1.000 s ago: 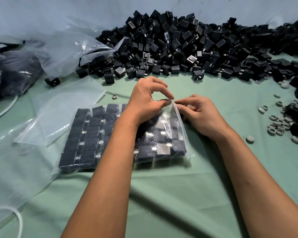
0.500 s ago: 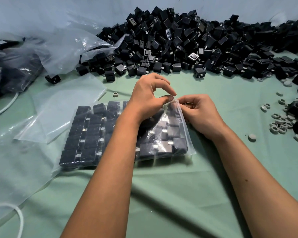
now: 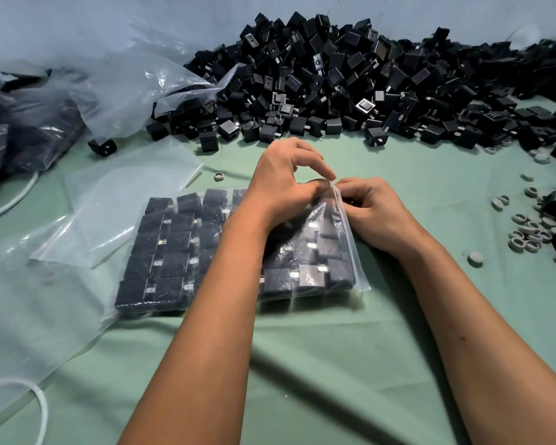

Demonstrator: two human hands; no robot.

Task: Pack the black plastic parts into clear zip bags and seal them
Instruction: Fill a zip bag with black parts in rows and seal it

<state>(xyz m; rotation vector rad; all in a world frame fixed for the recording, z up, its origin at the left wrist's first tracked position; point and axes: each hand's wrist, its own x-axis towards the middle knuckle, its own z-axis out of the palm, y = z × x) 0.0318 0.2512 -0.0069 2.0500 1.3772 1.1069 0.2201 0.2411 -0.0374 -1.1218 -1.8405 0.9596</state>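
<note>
Flanking the filled zip bag (image 3: 180, 248) — empty bags (image 3: 109, 200), loose grey rings (image 3: 527, 232).

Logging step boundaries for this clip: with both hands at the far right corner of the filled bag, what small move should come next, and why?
Probably pinch along the zip edge toward the near end. The left hand and right hand both pinch the filled zip bag at its far right corner, and the edge below them toward the near corner looks loose.
</note>
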